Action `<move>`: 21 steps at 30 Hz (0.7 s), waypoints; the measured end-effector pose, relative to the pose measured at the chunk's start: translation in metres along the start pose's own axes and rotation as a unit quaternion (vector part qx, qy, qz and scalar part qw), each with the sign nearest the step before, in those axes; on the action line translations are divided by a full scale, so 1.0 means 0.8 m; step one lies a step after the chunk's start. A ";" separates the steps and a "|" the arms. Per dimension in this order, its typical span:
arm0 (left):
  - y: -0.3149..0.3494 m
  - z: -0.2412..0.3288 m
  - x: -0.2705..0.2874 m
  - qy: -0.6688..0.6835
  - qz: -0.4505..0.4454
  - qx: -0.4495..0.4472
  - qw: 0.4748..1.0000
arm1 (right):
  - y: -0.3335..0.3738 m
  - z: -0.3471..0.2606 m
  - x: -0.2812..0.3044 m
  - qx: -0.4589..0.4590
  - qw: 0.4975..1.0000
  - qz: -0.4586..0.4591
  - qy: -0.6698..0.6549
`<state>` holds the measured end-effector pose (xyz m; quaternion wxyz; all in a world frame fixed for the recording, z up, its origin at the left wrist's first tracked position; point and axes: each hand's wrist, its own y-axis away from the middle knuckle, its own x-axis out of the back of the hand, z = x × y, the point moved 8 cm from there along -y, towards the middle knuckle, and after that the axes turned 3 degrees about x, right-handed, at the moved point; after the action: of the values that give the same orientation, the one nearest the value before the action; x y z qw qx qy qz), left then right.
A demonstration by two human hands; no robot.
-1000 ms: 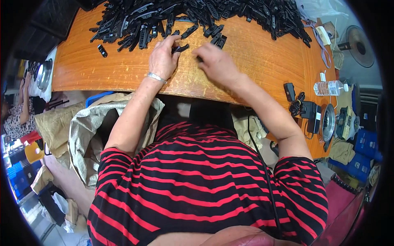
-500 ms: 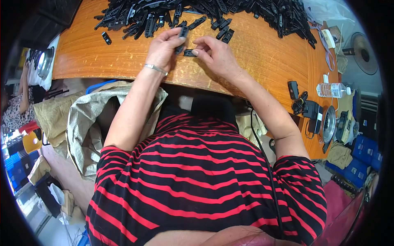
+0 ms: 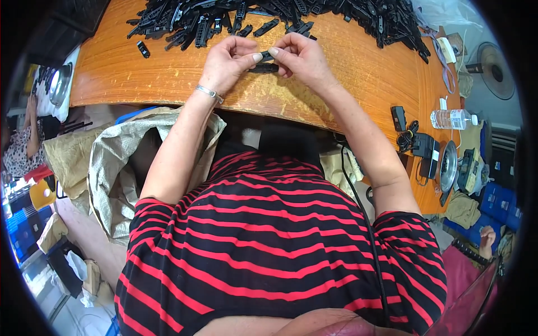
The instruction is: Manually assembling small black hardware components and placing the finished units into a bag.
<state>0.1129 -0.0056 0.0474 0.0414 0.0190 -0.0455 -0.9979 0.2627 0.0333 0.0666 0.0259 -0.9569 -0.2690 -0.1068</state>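
My left hand (image 3: pixel 225 66) and my right hand (image 3: pixel 304 63) meet over the wooden table (image 3: pixel 162 75), thumbs almost touching. Between the thumb tips and fingers they pinch a small black plastic part (image 3: pixel 266 55). Just below it is a second, longer black plastic part (image 3: pixel 262 68), close to the right fingertips; whether those fingers touch it I cannot tell. Beyond the hands spreads a large pile of similar black plastic parts (image 3: pixel 314 12), with a few loose ones at its near edge. One single black part (image 3: pixel 143 49) lies apart on the left.
An open woven sack (image 3: pixel 106 173) hangs below the table edge at my left. On the right stand a clear water bottle (image 3: pixel 450 120), a black charger with cable (image 3: pixel 426 150) and a metal dish (image 3: pixel 448 167). Another person's hand (image 3: pixel 487 238) shows at far right.
My left hand has lowered its black part toward my right hand, and both now grip a part together. The right hand has shifted slightly up. Another person's hand has appeared at far right.
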 end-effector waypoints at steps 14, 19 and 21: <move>-0.012 -0.027 0.009 -0.120 0.062 0.015 0.991 | 0.000 0.045 -0.005 -0.065 0.998 0.027 0.006; -0.013 -0.024 0.003 -0.223 0.066 -0.033 0.972 | 0.001 0.053 -0.004 -0.075 0.995 0.025 0.058; -0.014 -0.030 0.002 -0.229 0.061 -0.007 0.972 | -0.001 0.061 -0.002 -0.055 0.995 0.025 0.082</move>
<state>0.1117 0.0032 0.0223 0.0908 -0.2130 -0.0476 -0.9716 0.2705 0.0384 0.0189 -0.0025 -0.9511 -0.2361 -0.1991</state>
